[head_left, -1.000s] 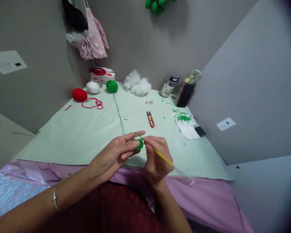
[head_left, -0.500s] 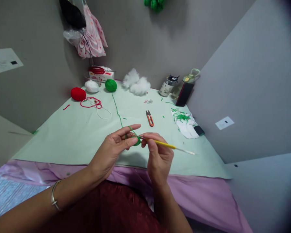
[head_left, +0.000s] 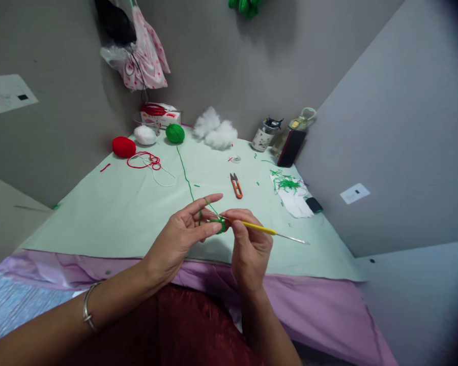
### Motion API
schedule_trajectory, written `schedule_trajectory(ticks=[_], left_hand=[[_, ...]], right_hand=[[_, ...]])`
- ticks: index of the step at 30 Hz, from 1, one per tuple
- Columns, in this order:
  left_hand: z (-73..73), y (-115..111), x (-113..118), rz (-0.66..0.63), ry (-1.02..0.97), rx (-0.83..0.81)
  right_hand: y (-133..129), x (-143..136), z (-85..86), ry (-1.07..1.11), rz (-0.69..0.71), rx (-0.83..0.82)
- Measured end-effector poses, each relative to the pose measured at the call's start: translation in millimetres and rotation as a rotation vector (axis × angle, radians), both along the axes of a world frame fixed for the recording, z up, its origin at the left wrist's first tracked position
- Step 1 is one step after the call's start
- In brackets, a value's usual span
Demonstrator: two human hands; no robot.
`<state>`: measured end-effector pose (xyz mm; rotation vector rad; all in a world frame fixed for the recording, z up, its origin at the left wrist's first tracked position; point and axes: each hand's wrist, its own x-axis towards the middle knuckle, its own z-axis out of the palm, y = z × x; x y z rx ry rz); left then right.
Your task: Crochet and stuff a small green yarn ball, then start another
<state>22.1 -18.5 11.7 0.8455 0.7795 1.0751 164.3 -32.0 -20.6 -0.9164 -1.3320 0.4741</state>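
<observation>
Over the near part of the worktop (head_left: 118, 216), the left hand (head_left: 187, 223) pinches a small green crochet piece (head_left: 222, 226) between its fingers, index finger stretched out with green yarn (head_left: 185, 173) over it. Just to the right, the right hand (head_left: 252, 246) has its fingers pinching a yellow-handled hook (head_left: 258, 227), tip at the piece. Beyond the hands, orange snips (head_left: 236, 187) lie right of the yarn, which runs toward a green ball (head_left: 175, 133) at the far left.

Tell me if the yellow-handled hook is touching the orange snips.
Apart: the head view shows pale tabletop between the orange snips and the yellow-handled hook.
</observation>
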Motion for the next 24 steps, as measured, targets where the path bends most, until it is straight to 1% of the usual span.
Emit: schedule_trajectory(ticks=[2, 4, 5, 6, 7, 9, 11, 13, 15, 19, 21, 24], left_hand=[[-2.2, -2, 0, 0.014, -0.003, 0.002], [-4.0, -2, 0, -0.014, -0.019, -0.036], [-4.1, -2, -1, -0.051, -0.041, -0.078], [-3.6, 0, -1, -0.095, -0.072, -0.128], [-2.5, 1, -3, -0.133, -0.107, -0.176], [0.9, 5, -5, -0.179, -0.157, -0.234], [3.9, 8, -6, -0.164, -0.154, -0.209], [4.8, 8, -6, -0.134, -0.124, -0.138], [3.2, 6, -4, -0.109, -0.088, -0.072], [-1.3, 1, -1, -0.076, -0.033, -0.007], [-1.9, 0, -2, -0.084, -0.008, -0.003], [-0.8, 1, -3, -0.125, 0.0, -0.045]], right_hand=[[-3, -3, -5.5, -0.199, -0.125, 0.14], [-5, -5, -10.6, -0.385, -0.255, 0.314], [-5, -5, -11.9, -0.43, -0.288, 0.369], [-5, -4, -11.9, -0.428, -0.29, 0.38], [-5, -2, -10.4, -0.377, -0.27, 0.347], [-3, 2, -4.1, -0.164, -0.185, 0.197], [-1, 6, 3.7, 0.105, -0.066, 0.057], [1, 7, 8.8, 0.275, 0.07, -0.025], [2, 5, 9.8, 0.281, 0.153, -0.064], [1, -1, 5.2, 0.163, 0.124, -0.08], [0, -1, 3.4, 0.158, 0.126, -0.071], [-1, 1, 3.5, 0.189, 0.184, -0.066]])
